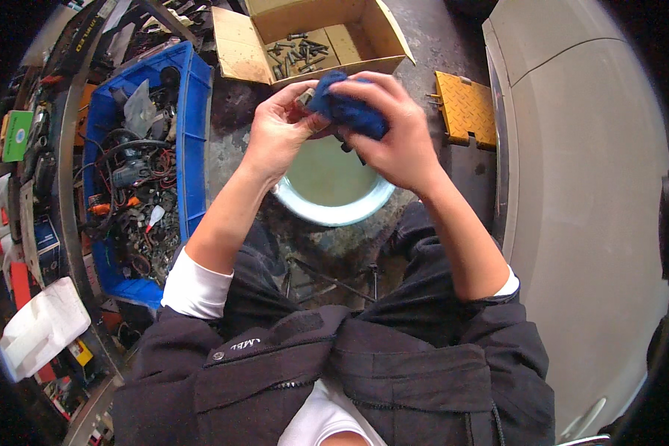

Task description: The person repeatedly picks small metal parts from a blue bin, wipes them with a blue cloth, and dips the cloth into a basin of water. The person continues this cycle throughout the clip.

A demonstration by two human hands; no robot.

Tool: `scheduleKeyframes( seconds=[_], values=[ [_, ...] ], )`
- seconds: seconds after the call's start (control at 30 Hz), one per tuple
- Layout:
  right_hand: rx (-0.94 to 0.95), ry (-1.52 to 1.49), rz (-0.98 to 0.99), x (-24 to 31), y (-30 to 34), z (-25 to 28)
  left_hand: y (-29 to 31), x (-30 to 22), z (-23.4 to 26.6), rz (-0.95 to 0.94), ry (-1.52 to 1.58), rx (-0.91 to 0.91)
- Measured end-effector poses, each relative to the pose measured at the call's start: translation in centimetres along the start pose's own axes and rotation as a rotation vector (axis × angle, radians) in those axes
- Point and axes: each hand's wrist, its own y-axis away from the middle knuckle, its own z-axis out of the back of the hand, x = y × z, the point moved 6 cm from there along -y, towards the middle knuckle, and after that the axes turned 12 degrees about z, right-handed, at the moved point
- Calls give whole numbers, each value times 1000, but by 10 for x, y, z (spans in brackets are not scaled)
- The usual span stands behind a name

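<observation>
My dark jacket [416, 379] fills the nearest part of the view, and beyond it my hands meet over a pale basin [333, 215] of cloudy liquid. My left hand [275, 137] pinches a small metal part [305, 98] between thumb and fingers, just beside the cloth; most of it is hidden, so I cannot tell its full shape. My right hand [401, 137] is closed around a bunched blue cloth [355, 111]. I judge the part to be hard, stiff and light enough for fingertips, perhaps slippery if wet or oily; it looks best held by its outer sides, leaving the other faces bare. The cloth seems soft and limp, so a bunched handful suits it better than a pinch. Past my hands, dark bolts [297, 56] lie in a cardboard box [239, 46].
</observation>
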Motion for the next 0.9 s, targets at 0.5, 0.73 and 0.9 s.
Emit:
scheduleKeyframes(
  seconds=[0.5, 0.73, 0.9],
  values=[
    [483, 262, 140, 1, 12, -9, -2, 0, 22, 128, 95, -97],
    [549, 256, 140, -10, 19, -21, -3, -3, 26, 130, -233, -90],
    [297, -17, -81, -27, 11, -7, 10, -33, -5, -68, -83, 70]
  ],
)
